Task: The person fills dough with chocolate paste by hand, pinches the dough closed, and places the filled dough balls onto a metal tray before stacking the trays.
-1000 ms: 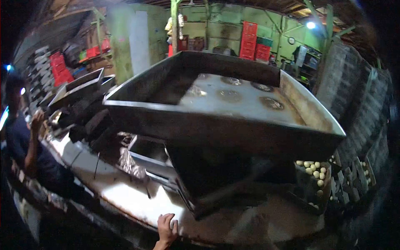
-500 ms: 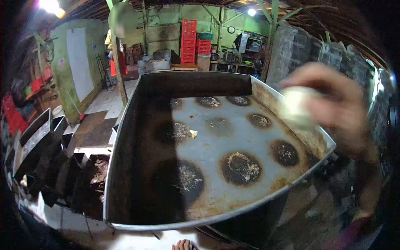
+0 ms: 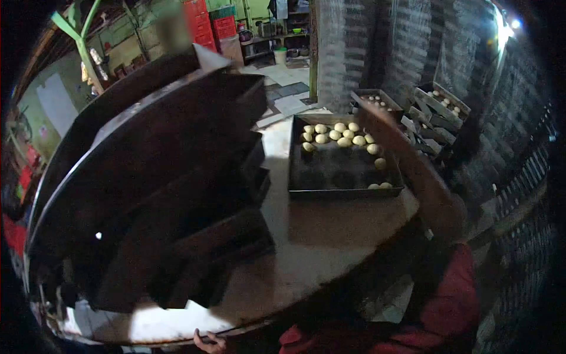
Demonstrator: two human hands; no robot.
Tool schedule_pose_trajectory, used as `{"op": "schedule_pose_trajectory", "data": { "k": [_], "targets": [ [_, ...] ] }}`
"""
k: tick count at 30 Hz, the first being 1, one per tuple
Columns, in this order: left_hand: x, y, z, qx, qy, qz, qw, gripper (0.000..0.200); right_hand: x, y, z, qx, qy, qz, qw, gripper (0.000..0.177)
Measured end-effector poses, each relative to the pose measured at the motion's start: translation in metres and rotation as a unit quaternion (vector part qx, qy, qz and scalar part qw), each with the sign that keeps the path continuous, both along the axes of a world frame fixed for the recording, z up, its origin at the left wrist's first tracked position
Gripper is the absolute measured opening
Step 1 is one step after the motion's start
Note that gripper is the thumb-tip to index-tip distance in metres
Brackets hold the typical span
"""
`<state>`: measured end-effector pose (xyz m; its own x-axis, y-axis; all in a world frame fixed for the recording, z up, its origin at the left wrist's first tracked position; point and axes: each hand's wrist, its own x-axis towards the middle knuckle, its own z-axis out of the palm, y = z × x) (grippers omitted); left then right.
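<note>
My right arm stretches forward along the right side of a dark metal tray [image 3: 348,193]. My right hand [image 3: 377,115] is at the tray's far right corner, dim and smeared, and its fingers cannot be made out. Several pale, round dough balls or buns [image 3: 344,141] lie in that tray, mostly along its back and right side. At the bottom, my left hand [image 3: 210,342] is by the near edge of the table [image 3: 312,265]. Its visible fingers are apart, with nothing seen in them.
A tall, dark stack of metal trays [image 3: 194,159] fills the left of the table. Behind my right hand are another tray [image 3: 377,97] and a further tray [image 3: 446,108], both with pale rounds. Red crates [image 3: 200,26] stand at the back.
The view has swung right and down. My right hand, which held a pale round piece above the upper tray, has moved away to the tray of rounds on the table. My left hand stays low.
</note>
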<state>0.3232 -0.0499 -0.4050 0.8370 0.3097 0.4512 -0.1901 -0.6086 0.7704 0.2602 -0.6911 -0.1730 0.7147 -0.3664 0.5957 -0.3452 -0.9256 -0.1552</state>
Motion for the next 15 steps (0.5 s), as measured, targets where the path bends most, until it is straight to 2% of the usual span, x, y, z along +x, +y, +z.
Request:
{"op": "schedule_pose_trajectory", "data": {
  "k": [1, 2, 3, 4, 5, 6, 8, 10, 12, 14, 15],
  "targets": [
    [-0.024, -0.010, -0.014, -0.027, 0.009, 0.007, 1.000, 0.032, -0.018, -0.031, -0.040, 0.004, 0.004, 0.007, 1.000, 0.016],
    [-0.045, -0.019, -0.024, -0.052, 0.014, 0.013, 0.998, 0.032, -0.036, -0.042, -0.071, 0.085, -0.012, -0.048, 0.995, 0.019],
    [-0.069, -0.030, -0.015, -0.029, 0.025, -0.024, 0.999, 0.034, -0.053, -0.046, -0.097, 0.164, -0.025, -0.104, 0.981, 0.023],
    [-0.103, -0.037, -0.001, -0.009, 0.037, -0.055, 0.998, 0.037, -0.066, -0.045, -0.120, 0.241, -0.036, -0.154, 0.958, 0.027],
    [-0.131, -0.066, 0.034, -0.083, 0.056, -0.081, 0.992, 0.036, -0.071, -0.051, -0.139, 0.313, -0.046, -0.199, 0.927, 0.033],
    [-0.145, -0.071, 0.023, -0.081, 0.053, -0.062, 0.993, 0.036, -0.069, -0.066, -0.162, 0.384, -0.052, -0.239, 0.890, 0.038],
    [-0.176, -0.066, -0.006, -0.031, 0.157, -0.126, 0.979, 0.033, -0.064, -0.139, -0.240, 0.260, -0.075, -0.217, 0.938, 0.040],
    [-0.189, -0.083, 0.011, -0.144, 0.179, -0.171, 0.958, 0.036, -0.070, -0.093, -0.181, 0.324, 0.002, -0.097, 0.941, 0.040],
    [-0.192, -0.109, 0.059, -0.261, 0.333, -0.209, 0.882, 0.035, -0.083, -0.010, -0.119, 0.385, 0.035, 0.009, 0.922, 0.040],
    [-0.192, -0.122, 0.069, -0.455, 0.410, -0.274, 0.742, 0.037, -0.097, 0.107, -0.081, 0.405, 0.070, 0.033, 0.911, 0.055],
    [-0.195, -0.121, 0.059, -0.555, 0.445, -0.293, 0.639, 0.038, -0.102, 0.188, -0.066, 0.401, 0.088, 0.068, 0.909, 0.055]
  ]
}}
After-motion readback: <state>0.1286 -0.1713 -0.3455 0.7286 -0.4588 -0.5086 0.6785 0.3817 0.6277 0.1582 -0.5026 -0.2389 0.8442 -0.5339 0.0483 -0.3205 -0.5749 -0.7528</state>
